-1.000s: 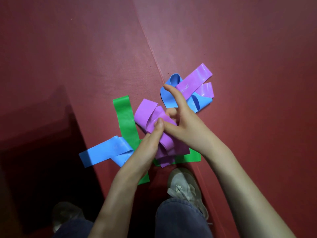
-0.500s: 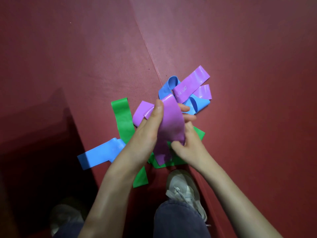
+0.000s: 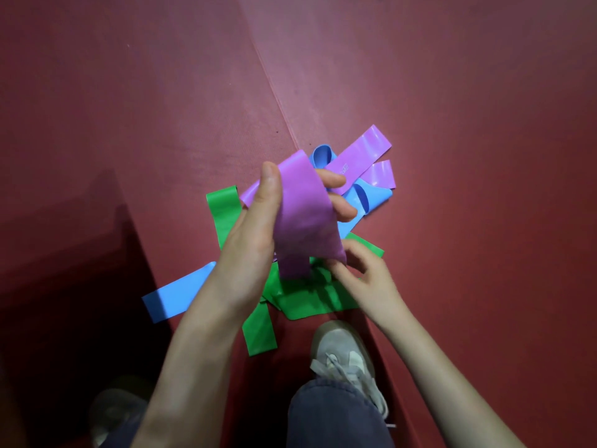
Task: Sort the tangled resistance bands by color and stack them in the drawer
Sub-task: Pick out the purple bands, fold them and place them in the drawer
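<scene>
A pile of flat resistance bands lies on the red mat. My left hand [image 3: 255, 227] grips a purple band [image 3: 307, 221] lifted above the pile, thumb on one side and fingers on the other. My right hand [image 3: 361, 273] pinches the lower edge of that same purple band. Under it lie green bands [image 3: 303, 299], one green strip [image 3: 223, 211] running up to the left. A blue band [image 3: 174, 297] sticks out at the lower left. Another purple band [image 3: 368, 150] and a looped blue band [image 3: 371, 198] lie behind my hands. No drawer is in view.
The red floor mat [image 3: 452, 92] has a seam [image 3: 274, 92] running diagonally to the pile. A dark shadowed area [image 3: 64, 302] fills the lower left. My right shoe [image 3: 345, 354] and trouser leg stand just below the pile; the left shoe [image 3: 119, 409] sits in shadow.
The purple band has been lifted clear of the pile in my left hand. My right hand moved from the top of the pile down to the band's lower edge.
</scene>
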Tool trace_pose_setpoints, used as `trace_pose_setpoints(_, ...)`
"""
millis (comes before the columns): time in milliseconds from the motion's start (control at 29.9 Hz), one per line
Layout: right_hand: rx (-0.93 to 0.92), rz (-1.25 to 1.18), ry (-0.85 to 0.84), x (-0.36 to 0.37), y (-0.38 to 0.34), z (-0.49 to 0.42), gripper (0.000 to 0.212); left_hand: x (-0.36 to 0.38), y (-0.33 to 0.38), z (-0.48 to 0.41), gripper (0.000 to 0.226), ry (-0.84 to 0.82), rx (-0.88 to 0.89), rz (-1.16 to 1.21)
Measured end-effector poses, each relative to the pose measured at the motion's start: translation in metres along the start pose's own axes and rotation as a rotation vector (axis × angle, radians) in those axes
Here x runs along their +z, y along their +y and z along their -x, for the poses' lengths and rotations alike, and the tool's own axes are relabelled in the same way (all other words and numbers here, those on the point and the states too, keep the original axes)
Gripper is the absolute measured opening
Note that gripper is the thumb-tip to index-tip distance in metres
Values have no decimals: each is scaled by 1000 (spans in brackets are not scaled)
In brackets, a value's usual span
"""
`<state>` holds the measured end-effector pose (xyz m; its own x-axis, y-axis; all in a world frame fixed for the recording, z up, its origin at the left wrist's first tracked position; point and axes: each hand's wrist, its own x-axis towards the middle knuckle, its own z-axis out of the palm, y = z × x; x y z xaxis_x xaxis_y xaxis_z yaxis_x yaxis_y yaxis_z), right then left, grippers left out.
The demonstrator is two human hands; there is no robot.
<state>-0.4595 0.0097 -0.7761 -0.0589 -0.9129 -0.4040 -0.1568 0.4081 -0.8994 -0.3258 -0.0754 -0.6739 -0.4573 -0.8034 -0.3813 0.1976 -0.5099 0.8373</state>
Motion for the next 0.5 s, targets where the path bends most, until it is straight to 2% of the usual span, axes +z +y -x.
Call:
trace_pose_setpoints(134,41,54,7,1,9,14,5,-1,-3,1,54,22,-14,-39)
trace_pose_setpoints(267,112,29,-45,14,11,18,18,2,-3,2,55,43,-7,-36)
trace_pose_setpoints(368,123,132,-51,35,13,8,36,5,-1,2,58,15,-33,-78)
trace_pose_setpoints(501,143,342,5,50,20,-10,36,3,-3,-1,60,60,-28,-123)
